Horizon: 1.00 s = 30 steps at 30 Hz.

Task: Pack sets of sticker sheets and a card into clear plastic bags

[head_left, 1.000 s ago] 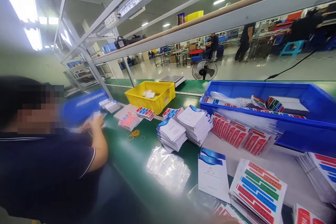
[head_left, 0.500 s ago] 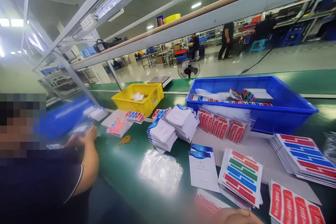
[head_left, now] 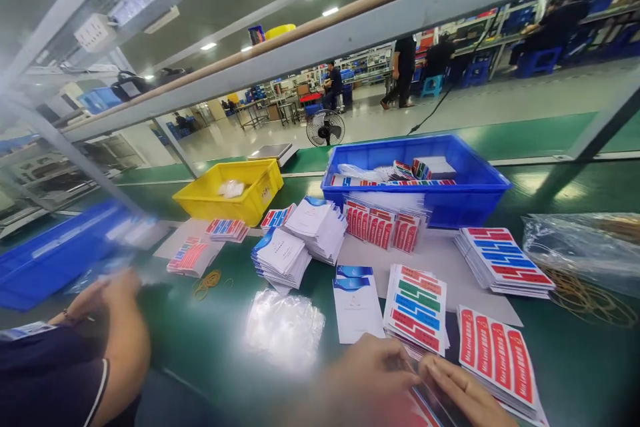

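Observation:
My left hand (head_left: pixel 367 370) is at the bottom centre, its thumb and fingers pinched on the edge of a clear plastic bag. Facing it, my right hand (head_left: pixel 463 390) has its fingers closed along the other side. Between them lies the clear bag (head_left: pixel 434 400), with red and blue print showing in it; its lower part is cut off by the frame. Just beyond my hands are a stack of multicoloured sticker sheets (head_left: pixel 417 303) and white booklets (head_left: pixel 356 313) with blue tops. Red sticker sheets (head_left: pixel 495 360) lie beside my right hand.
Flat clear bags (head_left: pixel 285 330) lie left of my hands. Behind stand booklet piles (head_left: pixel 283 257), a blue bin (head_left: pixel 465 203) and a yellow bin (head_left: pixel 220 210). More sticker sheets (head_left: pixel 503 260) and rubber bands (head_left: pixel 590 297) are at right. A co-worker's arm (head_left: pixel 125 333) reaches in at left.
The view has swung right, so the bins and stacks sit further left. Both my hands are now in sight on the bag; earlier only part of one hand showed at the bottom edge.

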### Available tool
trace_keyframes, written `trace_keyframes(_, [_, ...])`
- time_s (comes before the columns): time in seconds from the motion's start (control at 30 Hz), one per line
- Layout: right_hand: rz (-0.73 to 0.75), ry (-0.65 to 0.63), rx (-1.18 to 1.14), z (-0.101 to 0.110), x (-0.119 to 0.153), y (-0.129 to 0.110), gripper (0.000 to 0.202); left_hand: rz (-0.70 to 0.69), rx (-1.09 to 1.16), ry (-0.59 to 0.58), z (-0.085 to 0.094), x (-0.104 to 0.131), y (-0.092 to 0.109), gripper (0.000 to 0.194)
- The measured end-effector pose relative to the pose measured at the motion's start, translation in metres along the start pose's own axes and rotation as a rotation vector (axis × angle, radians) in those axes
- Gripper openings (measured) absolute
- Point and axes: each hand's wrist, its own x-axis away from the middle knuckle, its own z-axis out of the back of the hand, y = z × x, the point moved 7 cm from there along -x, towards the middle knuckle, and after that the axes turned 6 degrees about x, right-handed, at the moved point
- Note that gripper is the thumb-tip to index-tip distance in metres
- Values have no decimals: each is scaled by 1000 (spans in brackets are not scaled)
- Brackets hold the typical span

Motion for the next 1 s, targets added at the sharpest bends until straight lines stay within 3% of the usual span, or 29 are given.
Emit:
trace_keyframes(0.13, [89, -34, -149, 3, 2, -3, 49, 44, 177, 187, 11, 1, -5, 17])
trace_keyframes(0.23, [153, -45, -48, 5, 2, -6, 37, 46, 302, 288, 18, 1, -11, 24])
trace_keyframes(0.3, [191, 38, 23, 12, 2, -9, 36, 57, 343, 293, 19, 1, -17, 29])
trace_keyframes(0.4, [217, 125, -7, 18, 1, -9, 35, 71, 381, 211, 15, -1, -23, 32])
trace_keyframes(0.6, [262, 179, -124, 22, 2, -7, 31, 48, 337, 42, 6, 2, -21, 36])
trace_keyframes(1.0, [346, 239, -59, 26, 9, -13, 20, 2, 480, 148, 13, 5, -35, 28])
